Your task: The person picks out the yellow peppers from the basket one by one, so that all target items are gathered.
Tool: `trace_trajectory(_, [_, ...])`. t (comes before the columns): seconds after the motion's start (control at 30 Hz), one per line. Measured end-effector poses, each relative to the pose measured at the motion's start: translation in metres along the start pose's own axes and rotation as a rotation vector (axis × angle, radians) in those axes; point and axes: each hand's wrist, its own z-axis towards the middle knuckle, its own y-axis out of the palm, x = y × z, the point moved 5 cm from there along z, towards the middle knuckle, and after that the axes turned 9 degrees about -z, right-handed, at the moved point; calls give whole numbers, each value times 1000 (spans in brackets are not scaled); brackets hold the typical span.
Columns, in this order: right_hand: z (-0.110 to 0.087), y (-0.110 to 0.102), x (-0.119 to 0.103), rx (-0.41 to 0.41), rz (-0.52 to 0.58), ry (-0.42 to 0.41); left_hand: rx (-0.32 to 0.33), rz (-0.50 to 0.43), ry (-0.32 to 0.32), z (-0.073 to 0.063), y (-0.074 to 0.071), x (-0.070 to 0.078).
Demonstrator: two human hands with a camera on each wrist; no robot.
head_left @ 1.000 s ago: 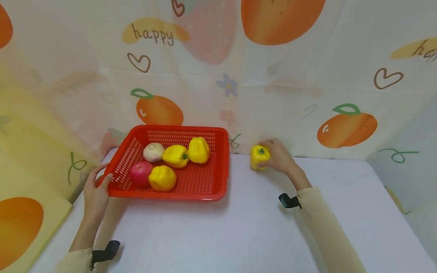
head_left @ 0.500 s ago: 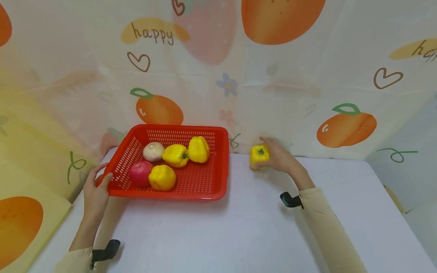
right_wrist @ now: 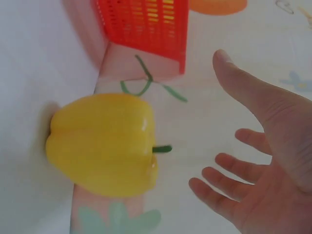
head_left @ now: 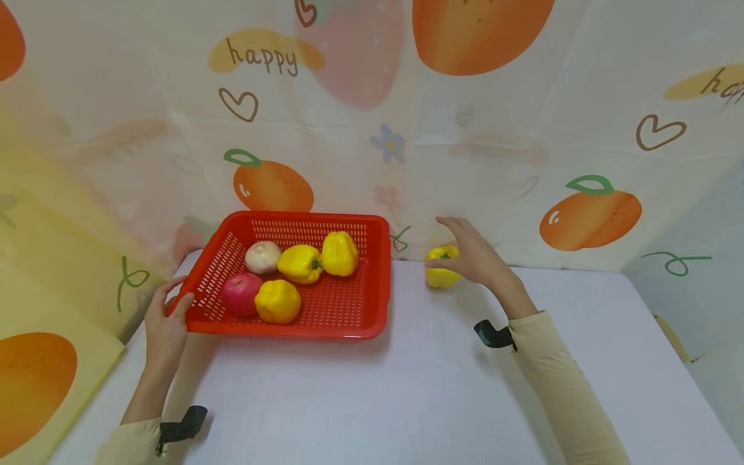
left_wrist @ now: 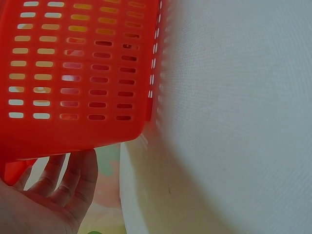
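A yellow bell pepper (head_left: 442, 276) with a green stem stands upright on the table, right of the red basket (head_left: 372, 328). My right hand (head_left: 479, 253) hovers just above it, fingers and thumb spread; the right wrist view shows a gap between the hand (right_wrist: 273, 170) and the pepper (right_wrist: 102, 146). My left hand (head_left: 165, 323) grips the basket's left rim, thumb over the edge and fingers beneath, as the left wrist view also shows. Inside the basket lie a white onion-like bulb (head_left: 263, 258), a pinkish-red round fruit (head_left: 241, 294) and several yellow peppers (head_left: 299, 263).
The white table (head_left: 349, 400) reaches back to a printed cloth (head_left: 494, 148) hanging behind the basket and pepper. A yellowish cloth side (head_left: 52, 271) borders the table on the left. Black wrist mounts (head_left: 493, 334) sit at both sleeves.
My right hand has let go of the yellow bell pepper and risen above it, its fingers spreading. The pepper stays where it was; my left hand and the basket have hardly moved.
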Motion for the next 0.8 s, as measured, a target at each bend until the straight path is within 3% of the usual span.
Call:
trace_trajectory(0.33, [9,5,-39,55,6,-119,-12,23,-8,-1,0,-1])
trace_trajectory(0.8, [34,29,-96,11,-39,-209,27,57,-42,-1,0,-2])
